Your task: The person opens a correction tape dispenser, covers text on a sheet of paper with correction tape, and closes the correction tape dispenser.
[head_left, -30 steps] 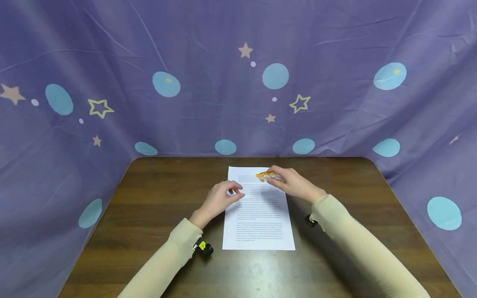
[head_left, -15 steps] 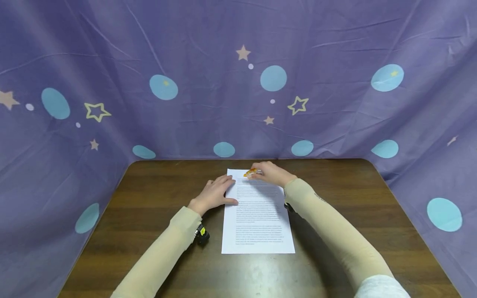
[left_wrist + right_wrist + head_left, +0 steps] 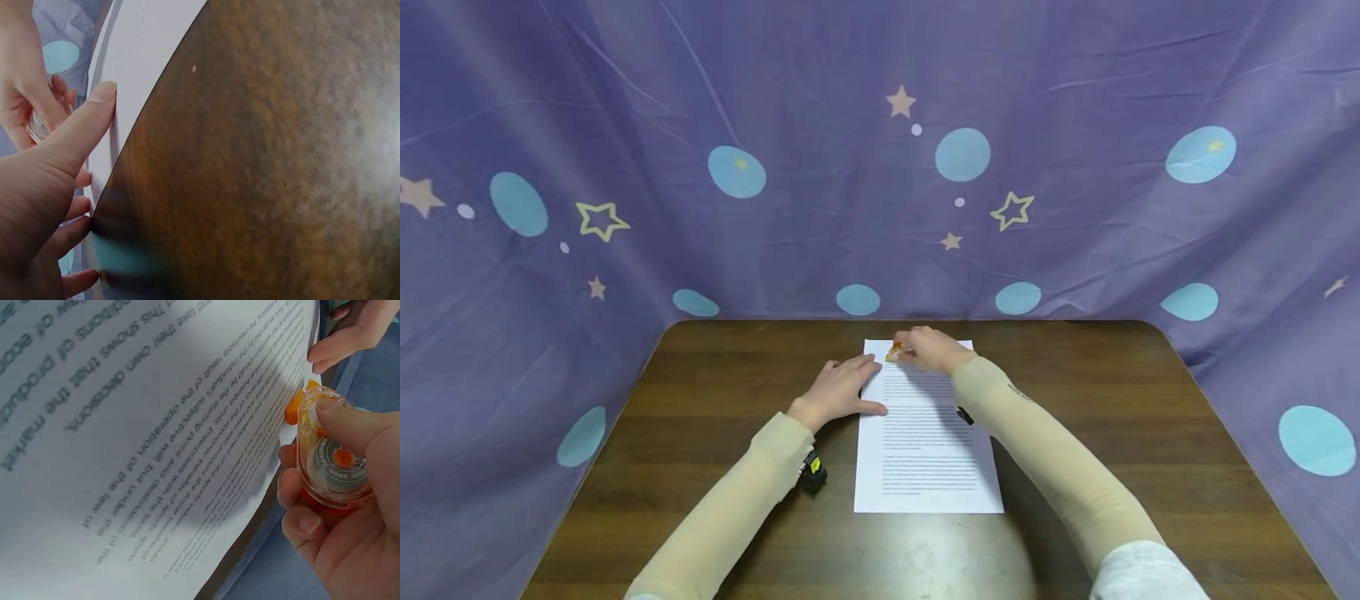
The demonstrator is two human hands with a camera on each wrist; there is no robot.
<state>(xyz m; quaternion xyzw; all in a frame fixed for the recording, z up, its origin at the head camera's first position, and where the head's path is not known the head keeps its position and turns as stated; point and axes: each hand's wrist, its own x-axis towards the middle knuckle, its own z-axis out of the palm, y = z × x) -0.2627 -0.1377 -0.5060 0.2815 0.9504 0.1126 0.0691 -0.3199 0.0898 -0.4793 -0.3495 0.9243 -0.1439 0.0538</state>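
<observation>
A printed sheet of paper lies on the wooden table. My right hand grips a correction tape dispenser with a clear case and orange parts, thumb on one side and fingers curled on the other. In the right wrist view its orange tip is at the paper; whether it touches is hard to tell. My left hand rests with spread fingers on the sheet's left edge, thumb lying on the paper. The hand with the dispenser shows partly behind it in the left wrist view.
The brown table surrounds the sheet. Purple cloth with stars and blue ovals hangs behind it and on both sides. A small black device sits at the left wrist.
My right hand has moved left with the correction tape dispenser, to near the upper left of the text. My left hand has gone from bent fingers to lying spread on the sheet's edge.
</observation>
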